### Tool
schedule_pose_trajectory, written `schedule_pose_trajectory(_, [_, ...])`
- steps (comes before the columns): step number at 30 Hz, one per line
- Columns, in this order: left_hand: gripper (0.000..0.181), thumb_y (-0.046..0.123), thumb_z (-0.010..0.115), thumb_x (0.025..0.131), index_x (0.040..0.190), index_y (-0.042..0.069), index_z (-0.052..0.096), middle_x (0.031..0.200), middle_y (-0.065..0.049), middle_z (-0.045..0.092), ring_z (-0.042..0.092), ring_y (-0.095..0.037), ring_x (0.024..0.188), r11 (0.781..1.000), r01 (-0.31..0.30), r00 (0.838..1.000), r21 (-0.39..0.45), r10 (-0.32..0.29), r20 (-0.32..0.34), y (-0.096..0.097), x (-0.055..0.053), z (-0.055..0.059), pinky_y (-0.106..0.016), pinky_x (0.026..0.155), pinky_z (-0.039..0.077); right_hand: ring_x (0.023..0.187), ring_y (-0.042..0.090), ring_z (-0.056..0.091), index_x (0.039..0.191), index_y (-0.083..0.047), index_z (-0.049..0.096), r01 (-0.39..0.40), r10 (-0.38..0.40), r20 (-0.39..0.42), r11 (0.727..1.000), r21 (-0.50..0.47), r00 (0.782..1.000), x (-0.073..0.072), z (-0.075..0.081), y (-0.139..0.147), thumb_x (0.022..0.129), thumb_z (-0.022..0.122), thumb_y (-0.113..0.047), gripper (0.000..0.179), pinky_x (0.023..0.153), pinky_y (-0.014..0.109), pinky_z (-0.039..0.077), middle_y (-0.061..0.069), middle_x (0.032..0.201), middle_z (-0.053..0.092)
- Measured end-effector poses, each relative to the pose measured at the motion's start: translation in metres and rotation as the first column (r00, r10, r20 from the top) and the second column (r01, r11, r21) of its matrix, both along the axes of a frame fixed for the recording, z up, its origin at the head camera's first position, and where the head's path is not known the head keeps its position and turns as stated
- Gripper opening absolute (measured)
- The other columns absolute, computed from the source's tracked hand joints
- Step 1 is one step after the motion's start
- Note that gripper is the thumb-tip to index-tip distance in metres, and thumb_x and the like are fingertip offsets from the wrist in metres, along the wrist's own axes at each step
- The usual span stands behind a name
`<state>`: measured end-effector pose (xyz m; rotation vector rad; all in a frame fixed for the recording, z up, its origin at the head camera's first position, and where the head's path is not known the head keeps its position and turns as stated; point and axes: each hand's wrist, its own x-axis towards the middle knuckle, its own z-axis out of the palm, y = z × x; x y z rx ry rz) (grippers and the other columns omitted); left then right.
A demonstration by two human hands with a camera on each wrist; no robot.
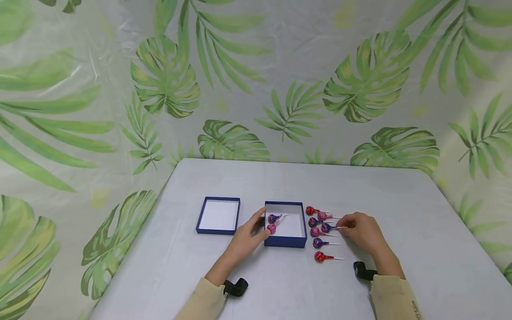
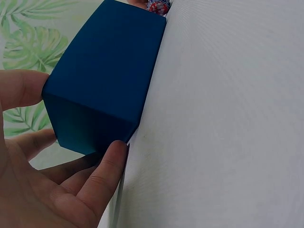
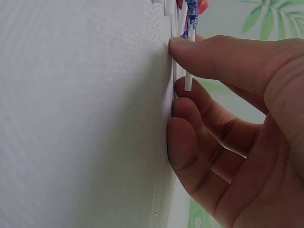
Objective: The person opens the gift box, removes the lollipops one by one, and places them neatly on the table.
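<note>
A blue box point(image 1: 285, 242) with a white inside stands open on the table, and my left hand point(image 1: 248, 234) grips its left side. In the left wrist view the thumb sits at the box's upper edge and the fingers touch its wall. Inside lie a purple lollipop point(image 1: 273, 218) and a pink lollipop point(image 1: 271, 229), sticks pointing right. To the right of the box, my right hand point(image 1: 362, 230) pinches the white stick of a purple-wrapped lollipop point(image 1: 326, 227). In the right wrist view the thumb covers part of that stick point(image 3: 188, 84), and the other fingers are curled beside the table surface.
Several more lollipops lie in a loose column right of the box, among them a red one point(image 1: 319, 257), a purple one point(image 1: 318, 242) and a pink one point(image 1: 315, 232). Left of the box lies a blue-edged lid point(image 1: 218, 214), its white inside up. A leaf-patterned curtain point(image 1: 296, 66) hangs behind the white table point(image 1: 168, 275).
</note>
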<state>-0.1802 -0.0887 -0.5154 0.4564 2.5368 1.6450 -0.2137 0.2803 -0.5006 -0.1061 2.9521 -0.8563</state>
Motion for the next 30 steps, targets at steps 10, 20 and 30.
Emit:
schedule_pose_trajectory(10, [0.066, 0.03, 0.063, 0.1, 0.159, 0.031, 0.033, 0.153, -0.012, 0.046, 0.046, -0.03, 0.138, 1.0, -0.001, 1.0, 0.002, 0.001, -0.011, 0.001, -0.002, 0.0, -0.051, 0.113, 0.038, 0.09, 0.027, 0.061, 0.102, -0.012, 0.076, -0.019, 0.019, 0.017, 1.0, -0.004, 1.0, 0.002, 0.011, 0.002, 0.087, 0.078, -0.013, 0.015, 0.077, 0.048, 0.053, 0.006, 0.096, 0.069])
schedule_pose_trajectory(20, [0.066, 0.031, 0.063, 0.099, 0.158, 0.031, 0.033, 0.153, -0.012, 0.046, 0.047, -0.03, 0.138, 1.0, -0.027, 1.0, -0.007, 0.027, -0.015, 0.0, -0.002, 0.002, -0.051, 0.112, 0.037, 0.087, 0.026, 0.063, 0.11, -0.009, 0.075, -0.053, 0.054, -0.106, 0.999, 0.013, 0.993, -0.001, 0.046, -0.007, 0.089, 0.076, -0.018, 0.023, 0.067, 0.038, 0.052, 0.007, 0.098, 0.07])
schedule_pose_trajectory(30, [0.066, 0.03, 0.063, 0.1, 0.159, 0.031, 0.033, 0.153, -0.011, 0.046, 0.045, -0.03, 0.139, 1.0, -0.004, 1.0, -0.002, 0.004, -0.011, 0.004, -0.004, -0.001, -0.049, 0.113, 0.037, 0.087, 0.023, 0.059, 0.111, -0.013, 0.075, -0.053, 0.049, -0.145, 0.998, -0.022, 0.988, 0.002, 0.06, -0.039, 0.089, 0.077, -0.019, 0.022, 0.065, 0.033, 0.05, 0.004, 0.098, 0.07])
